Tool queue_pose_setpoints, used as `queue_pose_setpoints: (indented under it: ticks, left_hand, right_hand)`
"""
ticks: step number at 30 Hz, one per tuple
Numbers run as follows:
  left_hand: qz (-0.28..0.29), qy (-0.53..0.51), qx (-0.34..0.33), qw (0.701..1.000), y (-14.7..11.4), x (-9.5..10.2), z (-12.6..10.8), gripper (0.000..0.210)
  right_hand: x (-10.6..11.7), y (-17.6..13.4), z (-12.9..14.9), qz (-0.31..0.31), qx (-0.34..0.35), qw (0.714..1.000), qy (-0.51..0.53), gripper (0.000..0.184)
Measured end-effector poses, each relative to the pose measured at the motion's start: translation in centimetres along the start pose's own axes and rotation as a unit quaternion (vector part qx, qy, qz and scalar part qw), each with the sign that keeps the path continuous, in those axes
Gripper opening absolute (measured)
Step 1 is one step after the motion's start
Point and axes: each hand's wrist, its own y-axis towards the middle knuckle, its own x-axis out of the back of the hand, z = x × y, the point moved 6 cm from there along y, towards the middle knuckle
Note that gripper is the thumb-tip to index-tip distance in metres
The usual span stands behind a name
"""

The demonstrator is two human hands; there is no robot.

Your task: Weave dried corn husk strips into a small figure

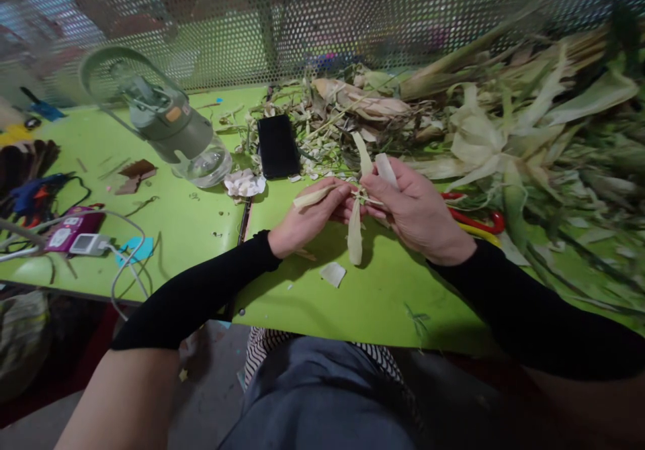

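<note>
Between my two hands, above the green table (pixel 297 295), is a small bundle of pale corn husk strips (pixel 355 232) splaying out in several directions. My left hand (pixel 315 211) is closed, its thumb and fingertips pinching the husk strips from the left side. From the right, my right hand (pixel 416 201) pinches the same bundle, its thumb pressed against the fingers. One strip points up and another hangs toward the table. The spot where the strips meet is partly hidden by my fingers. A loose scrap of husk (pixel 333 275) lies on the table below.
A black phone (pixel 278 146) and crumpled paper (pixel 244 184) lie behind my left hand. Farther left stand a clear bottle (pixel 201 161) and a purple device (pixel 75 227) with cables. Corn husks (pixel 484 134) heap up at right, near red-handled scissors (pixel 496 221). A perforated screen (pixel 226 40) closes the back.
</note>
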Motion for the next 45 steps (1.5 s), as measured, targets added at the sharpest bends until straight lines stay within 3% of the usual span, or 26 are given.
queue_pose_setpoints:
  ticks: [9,19,28,34,39,45]
  left_hand:
    - [0.006,-0.026,0.041,0.999,0.5,0.4,0.6,0.009]
    - [0.057,-0.035,0.049,0.997,0.0,0.0,0.5,0.021]
    - [0.07,0.012,0.045,0.996,-0.4,-0.1,-0.1,0.026]
    - [0.07,-0.03,0.045,0.996,-0.1,0.0,0.2,0.02]
    - [0.038,-0.076,0.071,0.994,0.1,0.0,0.9,0.01]
    - [-0.013,-0.071,0.039,0.997,0.3,0.8,0.4,0.013]
  right_hand:
    - [0.3,0.4,-0.5,-0.015,0.003,1.0,-0.003,0.035]
    - [0.4,0.2,0.1,-0.023,-0.019,0.999,0.017,0.034]
    - [0.8,0.1,0.2,-0.067,-0.043,0.997,0.027,0.017]
    - [1.2,0.5,0.1,-0.059,-0.018,0.998,0.032,0.029]
    - [1.9,0.8,0.2,-0.039,0.014,0.998,-0.056,0.042]
    - [1.8,0.6,0.9,-0.006,0.032,0.979,-0.204,0.044]
